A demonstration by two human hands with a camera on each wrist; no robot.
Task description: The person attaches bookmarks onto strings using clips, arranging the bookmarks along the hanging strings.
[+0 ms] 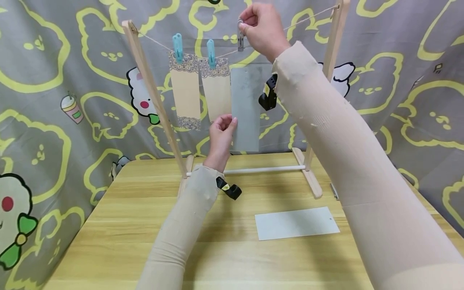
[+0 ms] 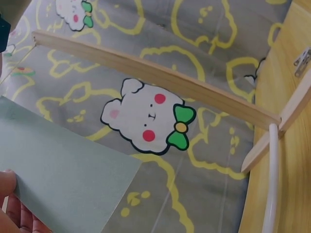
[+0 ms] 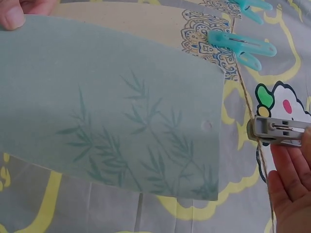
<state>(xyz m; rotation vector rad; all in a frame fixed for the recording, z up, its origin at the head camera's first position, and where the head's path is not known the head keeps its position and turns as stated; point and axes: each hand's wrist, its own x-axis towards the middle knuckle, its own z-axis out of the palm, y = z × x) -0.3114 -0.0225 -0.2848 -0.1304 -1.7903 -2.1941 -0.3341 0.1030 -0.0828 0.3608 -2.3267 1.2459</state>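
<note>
My left hand (image 1: pixel 221 139) pinches the left edge of a pale blue-green paper card (image 1: pixel 245 108), which hangs upright in front of the stand. In the right wrist view the card (image 3: pixel 121 107) shows printed bamboo leaves and a small hole near its upper end. That end is a short way below the twine (image 3: pixel 247 94). Higher up, my right hand (image 1: pixel 264 30) holds a grey clothespin (image 3: pixel 279 131) between thumb and fingers. The tip of the clothespin overlaps the twine. To the left, two beige cards (image 1: pixel 185 92) with lace-like borders hang from teal clothespins (image 1: pixel 211 54).
A wooden stand (image 1: pixel 154 92) carries the twine between two posts, with a white crossbar (image 1: pixel 264 169) low down. Another pale card (image 1: pixel 297 223) lies flat on the wooden table (image 1: pixel 119 237). By the stand's right foot lies a clothespin (image 2: pixel 302 61). A patterned curtain (image 1: pixel 398 88) hangs behind.
</note>
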